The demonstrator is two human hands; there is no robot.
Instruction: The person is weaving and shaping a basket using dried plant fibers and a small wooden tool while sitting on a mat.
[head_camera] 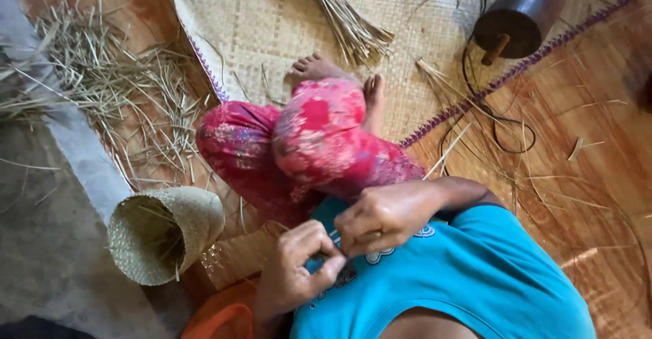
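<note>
Left hand (299, 271) and right hand (380, 218) meet fingertip to fingertip at the teal shirt (462, 278), both pinched shut, possibly on a thin strand, too small to confirm. Woven basket (163, 234) lies tipped beside the left hand.

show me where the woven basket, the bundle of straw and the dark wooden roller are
woven basket (193, 213): head view, on its outer woven side.
bundle of straw (343, 16): head view, on the middle of the stalks.
dark wooden roller (526, 9): head view, on its rounded side.
</note>
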